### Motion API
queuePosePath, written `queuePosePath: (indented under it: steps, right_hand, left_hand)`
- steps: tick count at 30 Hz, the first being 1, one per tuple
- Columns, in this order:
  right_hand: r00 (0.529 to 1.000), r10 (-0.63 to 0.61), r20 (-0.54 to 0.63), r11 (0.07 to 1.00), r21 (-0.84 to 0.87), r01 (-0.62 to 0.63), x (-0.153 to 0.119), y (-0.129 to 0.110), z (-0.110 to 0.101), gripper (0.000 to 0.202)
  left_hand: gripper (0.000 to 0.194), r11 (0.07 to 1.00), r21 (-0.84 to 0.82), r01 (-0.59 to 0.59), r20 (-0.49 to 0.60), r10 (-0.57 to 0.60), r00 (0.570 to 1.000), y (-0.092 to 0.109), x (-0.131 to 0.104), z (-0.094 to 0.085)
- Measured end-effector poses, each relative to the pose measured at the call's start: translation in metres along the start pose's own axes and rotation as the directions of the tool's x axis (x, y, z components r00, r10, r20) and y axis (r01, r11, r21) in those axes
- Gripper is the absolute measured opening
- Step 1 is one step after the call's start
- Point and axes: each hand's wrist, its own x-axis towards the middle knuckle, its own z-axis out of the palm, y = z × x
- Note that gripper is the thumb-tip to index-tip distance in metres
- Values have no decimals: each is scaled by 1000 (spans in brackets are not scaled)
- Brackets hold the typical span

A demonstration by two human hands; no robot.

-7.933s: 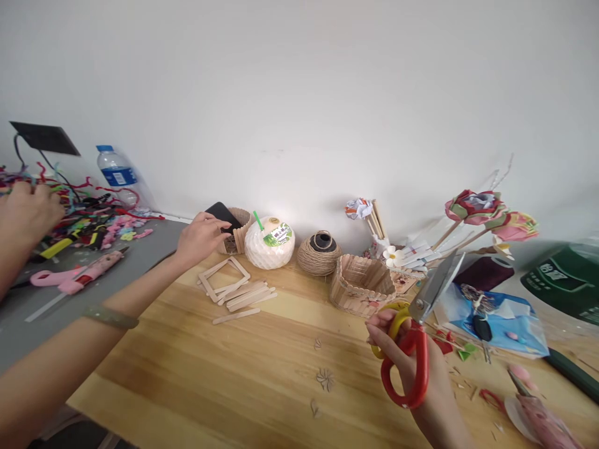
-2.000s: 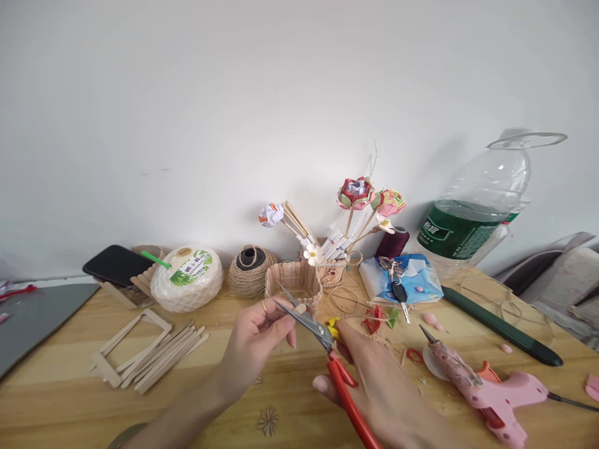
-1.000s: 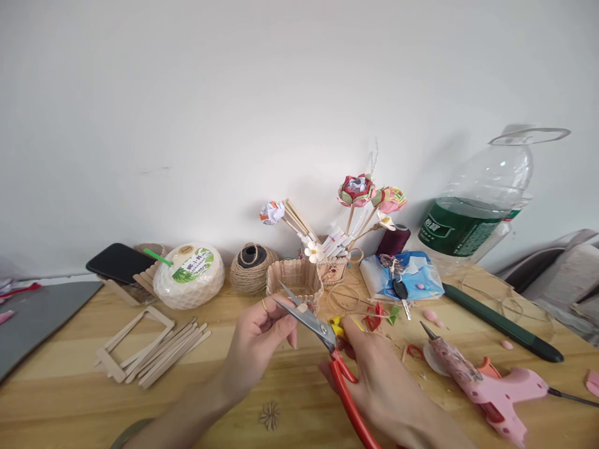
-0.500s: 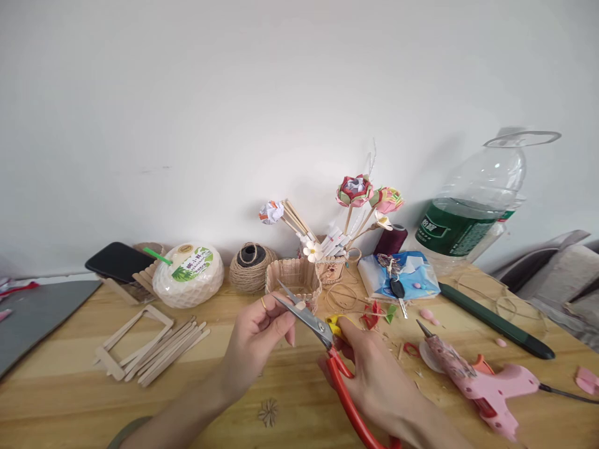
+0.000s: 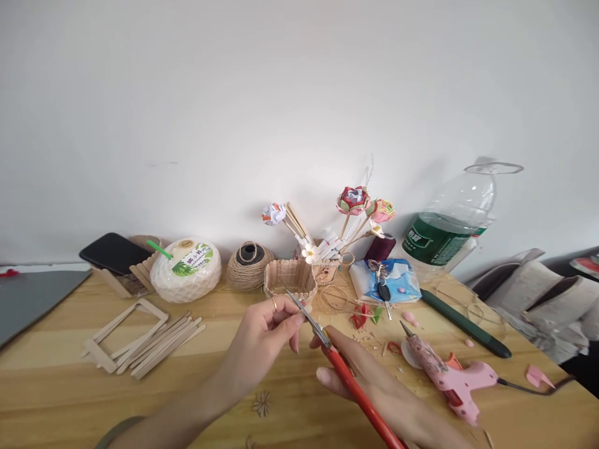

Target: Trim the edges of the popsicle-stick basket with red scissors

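My left hand is closed, its thumb and fingers pinching a small pale piece by the scissor blades. My right hand is wrapped around the scissors, which have red handles and point up and left. The metal blades look nearly together and reach over my left fingertips. Just behind the blades stands a small box made of wooden sticks. A small flower-shaped wooden piece lies on the table below my hands.
Craft sticks and a stick frame lie left, before a white coconut. Twine and paper flowers stand behind. At right are a pink glue gun, a green tool and a large bottle.
The scissor blades have turned and come closer together, and the yellow inside of the handle is now mostly hidden. The view has shifted slightly, moving the right-side objects leftward.
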Motion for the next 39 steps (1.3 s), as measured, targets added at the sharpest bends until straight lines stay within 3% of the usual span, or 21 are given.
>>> queuePosePath:
  steps: [5, 10, 15, 20, 23, 29, 32, 36, 37, 39]
  right_hand:
    - [996, 73, 52, 997, -11, -72, -9, -5, 0, 32]
    - [968, 215, 131, 977, -19, -214, -16, -6, -3, 35]
    - [919, 325, 225, 944, -12, -331, -18, 8, -4, 41]
    - [865, 427, 262, 893, 28, -449, -16, 16, 0, 37]
    - [814, 499, 298, 845, 43, -533, -12, 16, 4, 34]
    - [650, 624, 434, 689, 88, -719, 1, 24, 7, 31]
    - [609, 643, 464, 652, 84, -753, 5, 31, 6, 28]
    - [620, 626, 472, 671, 78, -737, 7, 35, 7, 29]
    - [638, 613, 466, 688, 83, -721, 7, 36, 7, 29]
    - [728, 549, 410, 758, 123, -641, 5, 35, 8, 28]
  left_hand:
    - [19, 996, -71, 55, -3, -55, 998, -7, -5, 7]
    - [19, 958, -196, 210, 13, -212, 977, -21, -11, 19]
    - [14, 852, -294, 434, 55, -438, 897, -34, -18, 30]
    - [12, 772, -321, 548, 100, -548, 831, -44, -22, 33]
    - [13, 731, -334, 596, 122, -593, 796, -51, -21, 34]
    - [14, 656, -356, 665, 192, -645, 740, -59, -18, 34]
    - [15, 633, -381, 674, 208, -652, 730, -60, -17, 33]
    - [15, 620, -395, 678, 208, -659, 723, -62, -16, 33]
    - [15, 617, -399, 679, 206, -661, 722, -63, -16, 34]
    - [16, 615, -404, 677, 203, -662, 722, -64, -17, 34]
